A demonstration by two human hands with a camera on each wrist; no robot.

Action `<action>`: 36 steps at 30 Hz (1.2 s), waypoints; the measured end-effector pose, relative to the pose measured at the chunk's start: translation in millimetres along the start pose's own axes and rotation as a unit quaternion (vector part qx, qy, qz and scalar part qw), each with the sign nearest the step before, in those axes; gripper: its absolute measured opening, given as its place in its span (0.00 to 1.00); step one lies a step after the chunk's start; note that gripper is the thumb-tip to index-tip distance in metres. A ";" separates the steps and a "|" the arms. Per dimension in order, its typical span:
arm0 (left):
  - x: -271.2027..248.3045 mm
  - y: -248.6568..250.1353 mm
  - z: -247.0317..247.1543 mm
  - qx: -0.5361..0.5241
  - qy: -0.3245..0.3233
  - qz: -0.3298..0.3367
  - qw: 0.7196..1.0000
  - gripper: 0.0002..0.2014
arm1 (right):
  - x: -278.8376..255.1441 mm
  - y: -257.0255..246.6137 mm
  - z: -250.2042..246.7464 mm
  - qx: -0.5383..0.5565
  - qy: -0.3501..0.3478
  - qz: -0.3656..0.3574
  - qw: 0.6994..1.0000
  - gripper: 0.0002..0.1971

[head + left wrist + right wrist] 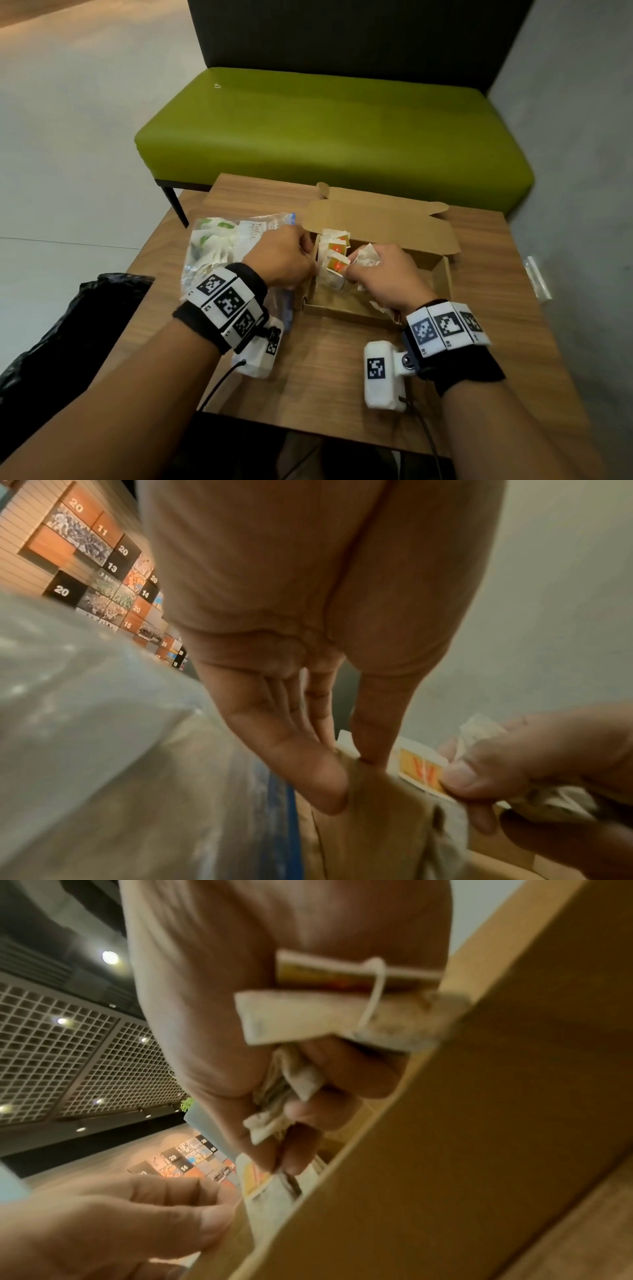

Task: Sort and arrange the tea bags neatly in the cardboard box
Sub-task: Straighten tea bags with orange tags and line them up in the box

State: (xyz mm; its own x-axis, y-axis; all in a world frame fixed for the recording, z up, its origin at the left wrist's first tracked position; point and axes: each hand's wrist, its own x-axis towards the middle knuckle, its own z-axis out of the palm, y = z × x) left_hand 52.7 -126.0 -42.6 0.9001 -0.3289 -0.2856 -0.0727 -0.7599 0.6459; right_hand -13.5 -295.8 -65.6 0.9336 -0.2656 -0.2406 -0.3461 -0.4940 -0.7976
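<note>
An open cardboard box (442, 284) lies on the wooden table (325, 377), its lid folded back. Several tea bags (334, 260) with yellow-orange tags stand in a row at the box's left end. My left hand (301, 255) pinches the box's left wall (377, 804) between thumb and fingers (325, 777). My right hand (356, 270) is inside the box and grips a bunch of white tea bags (308, 1015) in its palm. Its thumb and forefinger (462, 780) pinch a tag at the row. A few more bags lie under the right wrist.
A clear plastic bag (219, 246) with more tea bags lies left of the box, under my left wrist. A black bag (68, 325) sits off the table's left edge. Behind the table stands a green bench (325, 137). A small clear wrapper (539, 277) lies at the right edge.
</note>
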 end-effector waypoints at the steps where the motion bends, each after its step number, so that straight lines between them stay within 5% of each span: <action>1: 0.6 -1.5 2.3 -0.022 -0.011 -0.013 1.000 0.08 | 1.7 -0.8 3.3 -0.019 0.003 -0.001 1.000 0.02; 13: -1.1 -3.6 0.0 -0.032 -0.018 -0.017 0.999 0.07 | 11.1 -8.0 22.5 -0.086 0.071 0.011 0.994 0.11; 18: -3.0 -1.9 0.1 -0.037 -0.019 -0.024 0.999 0.07 | 10.8 -4.8 21.2 -0.067 0.077 0.008 0.995 0.07; 23: -3.0 0.1 0.0 -0.049 -0.022 -0.035 0.998 0.05 | 8.5 -7.6 13.2 0.034 0.117 -0.001 0.993 0.24; 27: -1.1 2.2 0.6 -0.045 -0.006 -0.037 0.998 0.05 | 6.3 -9.8 3.9 0.119 0.104 0.045 0.986 0.28; 31: 1.2 1.9 0.2 0.002 0.010 -0.026 1.000 0.05 | 2.3 -14.6 -3.3 0.272 0.074 0.114 0.953 0.30; 34: 1.0 7.0 -2.5 0.100 0.080 0.027 0.991 0.08 | -3.7 -20.6 -9.6 0.369 0.052 0.146 0.916 0.30; 36: -3.8 17.5 -4.5 0.074 0.111 0.083 0.988 0.11 | -4.7 -20.2 -12.7 0.409 0.042 0.154 0.899 0.31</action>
State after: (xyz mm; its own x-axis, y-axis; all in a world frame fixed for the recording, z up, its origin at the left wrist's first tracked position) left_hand 49.9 -135.5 -27.0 0.9413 -0.3373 -0.0128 -0.2740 -0.7856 0.5547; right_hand -12.1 -295.1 -41.4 0.7835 -0.3638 -0.5037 -0.3705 0.3772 -0.8488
